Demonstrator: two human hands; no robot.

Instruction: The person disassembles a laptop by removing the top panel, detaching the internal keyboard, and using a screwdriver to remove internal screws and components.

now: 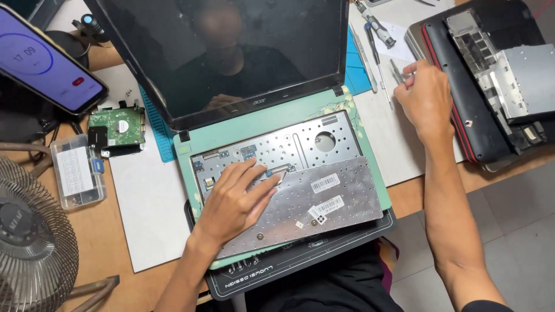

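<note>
1. The left hand (234,202) lies flat, fingers spread, on the flipped keyboard (312,205). The keyboard sits metal back up on the lower half of the green laptop (191,147), tilted toward 5 o'clock; the fingertips are at its upper left edge, near the ribbon connector (276,171).
2. The right hand (425,98) is at 2 o'clock from the laptop, fingers pinched together over the tweezers (396,72). Cannot tell whether it grips them.
3. Handling, as a judgement: the keyboard is a thin, light sheet that flexes easily and has a slick metal back. Take it by the long edges, not the ribbon end; the ribbon looks fragile.
4. Surface: a white mat (150,202) on a wooden table (110,254), with a blue mat (358,69) under the screen.
5. Around it: a bare hard drive (117,128) and a clear parts box (77,171) at 9 o'clock, a phone (46,58) at 10, a fan (32,248) at 8, screwdrivers (374,29) at 1 and a second opened laptop (491,86) at 3.
</note>
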